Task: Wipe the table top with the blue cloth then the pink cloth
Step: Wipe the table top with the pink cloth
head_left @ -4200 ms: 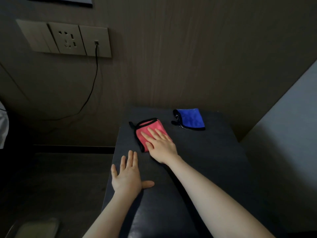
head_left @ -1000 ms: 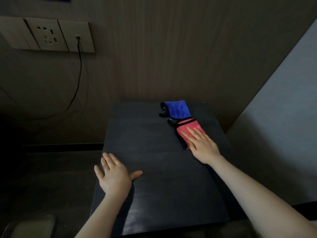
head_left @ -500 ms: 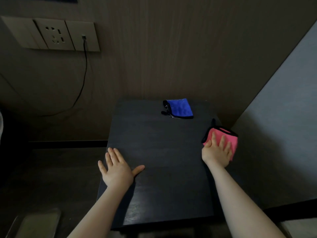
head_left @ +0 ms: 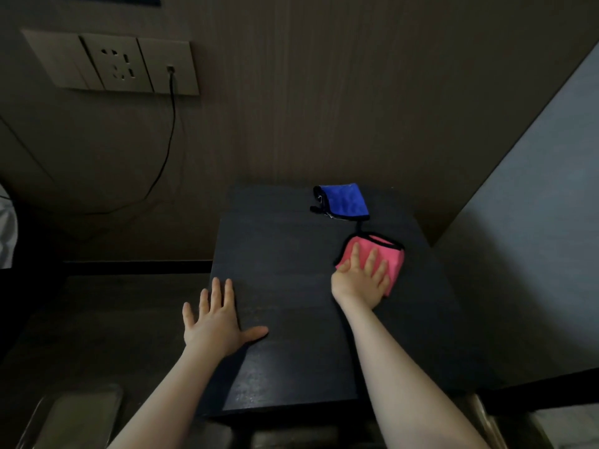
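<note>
Nearest to us, our left hand (head_left: pixel 217 322) lies flat with fingers spread and thumb out, over the left edge of the dark table (head_left: pixel 291 351); it holds nothing and seems to steady us. Further in, our right hand (head_left: pixel 363 280) lies palm down on the pink cloth (head_left: pixel 389 257), fingers straight and slightly apart, pressing rather than gripping. The pink cloth is folded, edged in black, and sits on the right half of the table top, past the middle. Beyond it, near the back edge and just apart from the pink cloth's black loop, the blue cloth (head_left: pixel 345 200) lies folded and untouched. We judge the blue pass done and the pink pass in hand. To do it well, we keep the palm flat and the pressure even, so the cloth slides with the hand and does not bunch under the fingers. We work in overlapping strokes, right edge to left, then bring the strokes toward the near edge, where the surface shows a faint sheen. We lift the left hand when the strokes reach it, since that patch needs wiping too. We steer clear of the blue cloth, or shift it aside to wipe beneath. Behind the table, a wall socket (head_left: pixel 116 64) feeds a black cable (head_left: pixel 168 147); neither concerns the stroke.
</note>
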